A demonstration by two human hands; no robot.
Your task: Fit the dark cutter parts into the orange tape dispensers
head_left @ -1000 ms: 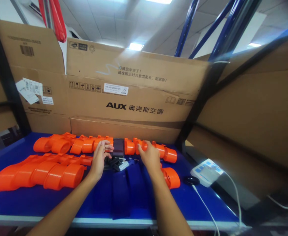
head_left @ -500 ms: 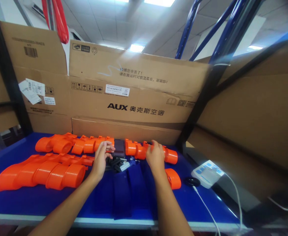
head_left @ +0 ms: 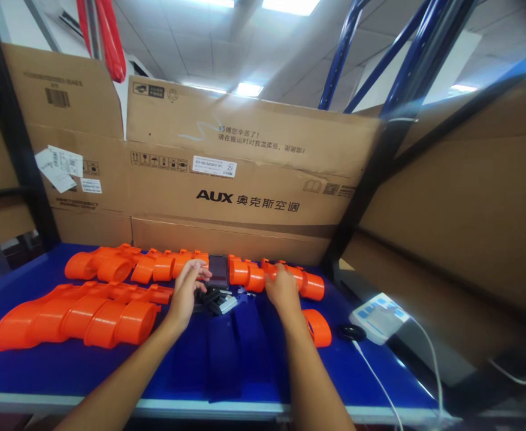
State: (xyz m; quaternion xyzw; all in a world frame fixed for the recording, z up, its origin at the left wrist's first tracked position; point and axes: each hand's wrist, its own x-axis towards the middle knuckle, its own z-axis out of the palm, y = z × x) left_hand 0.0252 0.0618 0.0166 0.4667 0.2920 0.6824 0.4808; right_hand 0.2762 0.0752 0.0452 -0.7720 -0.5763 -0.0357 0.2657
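My left hand (head_left: 186,291) is raised over the blue table, its fingers apart and nothing in them, just left of a dark box (head_left: 218,271). Small black and silver parts (head_left: 218,301) lie beside its fingertips. My right hand (head_left: 283,288) reaches to the back row at an orange ring-shaped piece (head_left: 256,279); its fingertips are hidden behind the hand. More orange pieces (head_left: 312,285) stand to its right, and a single orange ring (head_left: 317,328) is partly behind my right forearm. Dark blue strips (head_left: 223,353) lie between my forearms.
Orange pieces (head_left: 99,317) line the left of the blue table (head_left: 123,374). Cardboard (head_left: 245,179) rises behind. A white device (head_left: 380,317) with a cable and a black round object (head_left: 351,332) sit at the right. Black posts (head_left: 357,191) flank the table.
My right hand has shifted slightly down and left, with its fingers lower at the orange pieces. My left hand has barely moved.
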